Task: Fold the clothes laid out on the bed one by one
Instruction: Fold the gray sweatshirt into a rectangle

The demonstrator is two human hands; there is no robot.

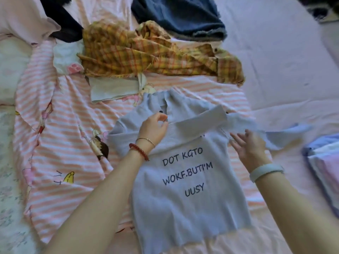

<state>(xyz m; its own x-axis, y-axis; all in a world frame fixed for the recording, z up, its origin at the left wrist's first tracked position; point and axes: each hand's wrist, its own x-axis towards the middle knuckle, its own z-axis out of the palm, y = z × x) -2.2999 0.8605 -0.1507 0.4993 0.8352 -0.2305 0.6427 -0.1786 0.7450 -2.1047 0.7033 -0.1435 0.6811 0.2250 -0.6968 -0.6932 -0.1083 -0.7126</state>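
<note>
One garment is in hand now: a pale blue knit top (pixel 187 180) lies face up at the middle of the bed (pixel 275 70), black letters across its chest, its ribbed hem wavy and slightly flared toward 6 o'clock. I judge the task well begun but far from over. A small stack of folded clothes (pixel 322 167) in lilac, white and blue sits at 3 o'clock, which suggests earlier pieces are done, while several wait at 12 o'clock: a crumpled yellow plaid shirt (pixel 146 52) with a coarse woven look and frayed edge, a dark blue denim piece (pixel 183 15) with a raw fringe, a black garment (pixel 60 21) and a pink one (pixel 23 17) at 11 o'clock, plus a white cartoon-print piece (pixel 113 88). The top itself is only starting its fold: one sleeve already lies across the collar area. The left hand (pixel 154 128) rests near the neckline, fingertips curled and apparently pinching the knit by a dark button. The right hand (pixel 247 147) is spread open, fingers straight, touching the other sleeve at 3 o'clock; that sleeve is blurred. Under everything lies a soft pink-and-white striped sheet (pixel 55 143), rumpled, over smooth lilac bedding.
</note>
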